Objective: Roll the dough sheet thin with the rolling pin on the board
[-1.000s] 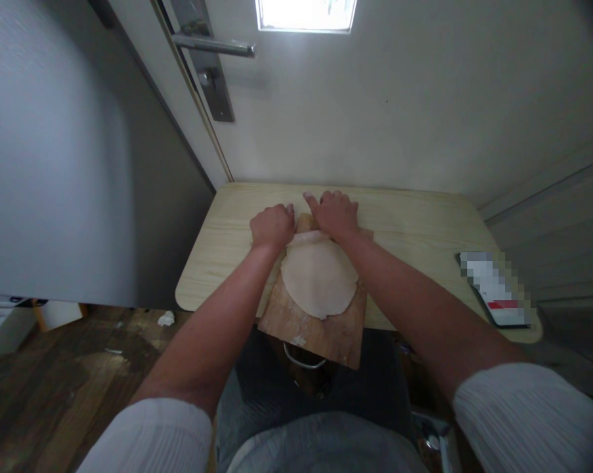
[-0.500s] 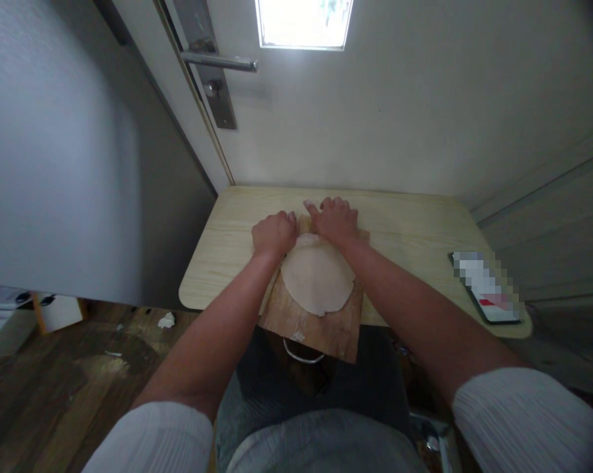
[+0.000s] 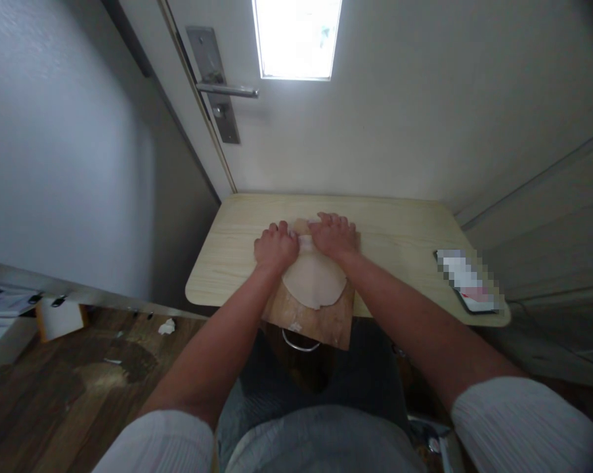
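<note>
A flat round sheet of dough (image 3: 316, 282) lies on a wooden board (image 3: 303, 318), which overhangs the near edge of the small table. At the sheet's far left, my left hand (image 3: 276, 246) has its fingers curled down, the thumb against the dough. My right hand (image 3: 334, 236) is at the far right side, fingers bent over and thumb pointing inward. Both appear closed on the dough's far part, which they largely cover. A small ridge shows in the dough between the thumbs. My fingertips are hidden beneath the hands.
A phone (image 3: 466, 282) lies at the right end of the pale wooden table (image 3: 399, 226). Behind stands a door with a metal handle (image 3: 232, 90). A crumpled white scrap (image 3: 167, 326) is on the floor at left. A metal ring handle (image 3: 301, 345) shows below the board.
The fingers of my right hand have come down lower over the far dough, and its thumb no longer sticks up. My left hand has turned slightly. The camera view has tilted up a little.
</note>
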Demonstrator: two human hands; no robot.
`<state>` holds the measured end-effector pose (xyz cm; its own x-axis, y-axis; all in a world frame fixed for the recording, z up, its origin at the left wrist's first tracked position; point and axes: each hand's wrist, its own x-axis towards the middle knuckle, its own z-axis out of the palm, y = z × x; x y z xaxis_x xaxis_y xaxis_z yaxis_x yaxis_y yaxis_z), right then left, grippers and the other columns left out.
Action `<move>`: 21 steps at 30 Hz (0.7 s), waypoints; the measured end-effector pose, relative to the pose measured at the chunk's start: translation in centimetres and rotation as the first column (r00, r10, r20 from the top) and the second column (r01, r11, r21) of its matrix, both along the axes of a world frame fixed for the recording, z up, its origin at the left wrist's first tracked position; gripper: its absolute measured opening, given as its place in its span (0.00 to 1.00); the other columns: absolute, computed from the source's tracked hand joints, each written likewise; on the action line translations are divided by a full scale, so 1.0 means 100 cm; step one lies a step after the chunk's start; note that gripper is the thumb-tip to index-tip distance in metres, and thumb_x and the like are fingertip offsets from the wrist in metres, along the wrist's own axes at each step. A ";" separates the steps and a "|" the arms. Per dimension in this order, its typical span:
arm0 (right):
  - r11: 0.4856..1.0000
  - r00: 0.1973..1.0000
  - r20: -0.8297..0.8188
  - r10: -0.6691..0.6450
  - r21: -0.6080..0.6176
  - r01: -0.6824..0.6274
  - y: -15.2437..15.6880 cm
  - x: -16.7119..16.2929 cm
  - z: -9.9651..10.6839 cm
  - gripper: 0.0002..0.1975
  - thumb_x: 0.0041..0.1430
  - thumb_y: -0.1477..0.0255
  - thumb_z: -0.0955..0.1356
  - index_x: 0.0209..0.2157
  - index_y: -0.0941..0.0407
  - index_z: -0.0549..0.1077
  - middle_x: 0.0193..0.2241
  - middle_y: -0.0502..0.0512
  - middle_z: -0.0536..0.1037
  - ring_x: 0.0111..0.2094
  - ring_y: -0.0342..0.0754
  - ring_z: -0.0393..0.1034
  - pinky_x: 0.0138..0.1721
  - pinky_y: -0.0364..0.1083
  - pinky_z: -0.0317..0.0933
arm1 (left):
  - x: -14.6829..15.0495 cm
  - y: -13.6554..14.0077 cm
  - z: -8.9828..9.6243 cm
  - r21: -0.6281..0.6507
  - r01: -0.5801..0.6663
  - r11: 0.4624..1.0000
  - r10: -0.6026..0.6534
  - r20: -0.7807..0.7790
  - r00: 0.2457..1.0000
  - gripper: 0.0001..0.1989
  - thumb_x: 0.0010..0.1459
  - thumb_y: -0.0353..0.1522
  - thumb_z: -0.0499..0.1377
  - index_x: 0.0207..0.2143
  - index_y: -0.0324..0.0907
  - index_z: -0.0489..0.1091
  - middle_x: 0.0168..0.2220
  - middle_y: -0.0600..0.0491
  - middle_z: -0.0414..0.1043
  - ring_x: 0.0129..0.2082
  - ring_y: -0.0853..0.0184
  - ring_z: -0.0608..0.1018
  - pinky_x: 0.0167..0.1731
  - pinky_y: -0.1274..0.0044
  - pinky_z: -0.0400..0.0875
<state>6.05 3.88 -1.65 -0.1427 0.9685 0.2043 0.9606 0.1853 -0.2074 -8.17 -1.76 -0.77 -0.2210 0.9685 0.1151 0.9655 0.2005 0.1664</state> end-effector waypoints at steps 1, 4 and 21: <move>1.000 1.000 0.003 -0.001 0.009 0.001 -0.004 0.002 -0.001 0.27 0.69 0.54 0.56 0.58 0.54 0.69 0.55 0.65 0.72 0.55 0.61 0.63 0.54 0.60 0.52 | 0.002 -0.005 0.000 0.019 0.001 1.000 -0.001 -0.011 1.000 0.21 0.67 0.42 0.42 0.53 0.43 0.66 0.50 0.42 0.72 0.49 0.51 0.75 0.42 0.63 0.71; 0.999 1.000 0.017 0.002 0.040 -0.003 -0.016 0.007 -0.003 0.27 0.69 0.55 0.56 0.59 0.55 0.68 0.56 0.65 0.72 0.54 0.62 0.63 0.55 0.62 0.50 | 0.008 -0.018 0.000 0.068 0.004 0.998 -0.001 -0.040 0.999 0.22 0.68 0.42 0.42 0.56 0.45 0.64 0.51 0.43 0.71 0.50 0.52 0.73 0.44 0.62 0.70; 0.998 1.000 -0.026 -0.016 0.058 0.018 -0.098 0.035 -0.019 0.30 0.70 0.60 0.55 0.67 0.61 0.58 0.66 0.64 0.61 0.66 0.64 0.50 0.64 0.69 0.38 | 0.029 -0.101 -0.007 0.182 0.147 0.972 -0.142 -0.041 0.989 0.27 0.70 0.44 0.38 0.64 0.47 0.60 0.65 0.49 0.63 0.63 0.53 0.64 0.58 0.56 0.58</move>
<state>9.54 -5.97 -3.58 -0.1205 0.9571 0.2635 0.9581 0.1816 -0.2215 -5.31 -11.87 -1.49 -0.0741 0.9517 0.2980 0.9867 0.0266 0.1603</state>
